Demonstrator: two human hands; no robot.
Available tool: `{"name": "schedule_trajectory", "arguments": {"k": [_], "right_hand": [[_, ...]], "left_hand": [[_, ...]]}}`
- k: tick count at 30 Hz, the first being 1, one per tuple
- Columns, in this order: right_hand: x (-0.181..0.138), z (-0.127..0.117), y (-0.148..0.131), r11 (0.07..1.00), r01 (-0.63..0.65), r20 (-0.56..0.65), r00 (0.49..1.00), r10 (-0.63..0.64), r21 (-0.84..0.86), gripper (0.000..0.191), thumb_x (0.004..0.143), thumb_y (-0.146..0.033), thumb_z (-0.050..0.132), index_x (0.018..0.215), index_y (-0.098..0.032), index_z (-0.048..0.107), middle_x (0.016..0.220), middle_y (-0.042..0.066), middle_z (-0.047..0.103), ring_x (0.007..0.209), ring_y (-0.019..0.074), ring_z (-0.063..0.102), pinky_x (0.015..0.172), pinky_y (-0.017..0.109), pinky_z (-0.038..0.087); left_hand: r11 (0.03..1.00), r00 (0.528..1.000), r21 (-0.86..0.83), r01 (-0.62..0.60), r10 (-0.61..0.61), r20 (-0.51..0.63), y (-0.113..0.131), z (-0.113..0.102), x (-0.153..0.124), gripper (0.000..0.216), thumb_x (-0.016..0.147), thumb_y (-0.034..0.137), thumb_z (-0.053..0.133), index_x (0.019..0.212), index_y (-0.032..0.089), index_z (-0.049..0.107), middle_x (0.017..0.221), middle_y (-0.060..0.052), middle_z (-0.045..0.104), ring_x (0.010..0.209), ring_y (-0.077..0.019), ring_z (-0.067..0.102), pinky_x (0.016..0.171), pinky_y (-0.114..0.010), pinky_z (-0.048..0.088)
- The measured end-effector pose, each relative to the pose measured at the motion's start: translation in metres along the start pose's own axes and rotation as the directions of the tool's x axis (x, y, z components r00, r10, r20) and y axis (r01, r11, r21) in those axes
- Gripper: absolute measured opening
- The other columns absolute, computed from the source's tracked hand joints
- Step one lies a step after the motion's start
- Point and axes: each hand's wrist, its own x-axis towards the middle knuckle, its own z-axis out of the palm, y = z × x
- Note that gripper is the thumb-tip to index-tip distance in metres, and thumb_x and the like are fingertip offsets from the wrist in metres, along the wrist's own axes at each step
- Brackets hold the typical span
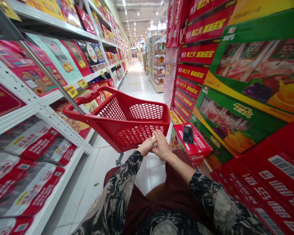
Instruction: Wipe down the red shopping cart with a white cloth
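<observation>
A red plastic shopping cart [127, 117] stands in the aisle just ahead of me, tilted in the view. Both hands meet close together in front of its near side. My left hand [146, 145] is curled shut and my right hand [161, 145] closes over it, fingers bent. A small pale thing [154, 142] shows between them; I cannot make out what it is. My sleeves are dark with a pale floral pattern.
White shelves [39, 107] full of red and pink boxes line the left. Stacked red and green drink cartons [237, 81] wall the right. A red box [193, 143] lies low beside the cart. The pale tiled aisle [137, 78] runs far ahead.
</observation>
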Motion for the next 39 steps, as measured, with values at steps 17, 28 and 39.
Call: {"name": "schedule_trajectory", "arguments": {"k": [17, 28, 39], "right_hand": [[0.046, -0.006, 0.072, 0.924, 0.288, -0.127, 0.937, -0.327, -0.249, 0.038, 0.088, -0.009, 0.038, 0.12, -0.015, 0.056, 0.131, 0.012, 0.052, 0.134, 0.0209, 0.03, 0.108, 0.048, 0.032], [0.018, 0.012, 0.04, 0.976, 0.214, 0.066, 0.975, -0.211, -0.039, 0.05, 0.075, -0.004, 0.043, 0.123, -0.013, 0.052, 0.13, 0.013, 0.053, 0.123, 0.0211, 0.046, 0.102, 0.042, 0.04], [0.039, -0.009, 0.002, 0.982, 0.097, -0.226, 0.972, -0.059, 0.163, 0.046, 0.075, -0.012, 0.041, 0.12, -0.017, 0.052, 0.133, 0.01, 0.049, 0.124, 0.0195, 0.044, 0.104, 0.039, 0.037]], "left_hand": [[0.127, 0.776, 0.992, -0.007, 0.626, -0.075, 0.045, -0.043, 0.002, 0.06, 0.073, 0.015, 0.043, 0.133, 0.012, 0.039, 0.147, -0.013, 0.031, 0.137, -0.0262, 0.021, 0.111, -0.053, 0.013], [0.123, 0.825, 0.985, -0.124, 0.565, 0.033, 0.034, -0.057, 0.0, 0.068, 0.067, 0.008, 0.044, 0.135, 0.011, 0.036, 0.149, -0.014, 0.025, 0.139, -0.0245, 0.015, 0.113, -0.051, 0.009], [0.982, 0.946, 0.008, -0.186, 0.182, -0.268, 0.011, -0.01, 0.011, 0.009, 0.062, 0.021, 0.065, 0.068, 0.017, 0.06, 0.063, 0.003, 0.06, 0.065, -0.0122, 0.057, 0.074, -0.029, 0.048]]}}
